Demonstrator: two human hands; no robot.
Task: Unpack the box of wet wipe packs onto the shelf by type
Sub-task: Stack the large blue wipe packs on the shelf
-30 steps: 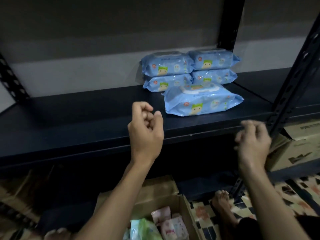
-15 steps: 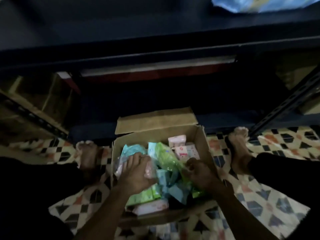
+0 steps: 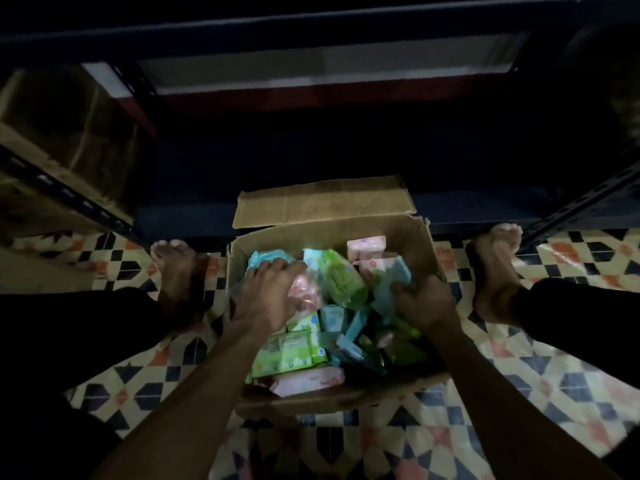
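Observation:
An open cardboard box (image 3: 325,209) stands on the tiled floor between my bare feet. It holds several wet wipe packs in green (image 3: 341,278), blue (image 3: 349,348) and pink (image 3: 308,379). My left hand (image 3: 266,296) lies inside the box on its left side, fingers spread over a pink pack (image 3: 306,292). Inside the box at the right, my right hand (image 3: 426,303) has its fingers curled round a light blue pack (image 3: 389,285). The shelf with the sorted packs is out of view above.
The dark lower shelf (image 3: 311,161) of the metal rack runs behind the box. Slotted rack posts stand at the left (image 3: 65,192) and right (image 3: 585,206). A cardboard carton (image 3: 59,133) sits on the rack at the left. My feet (image 3: 176,268) flank the box.
The view dropped from the shelf to the box a second ago. Both hands came down into the box; since half a second ago they have shifted only slightly among the packs.

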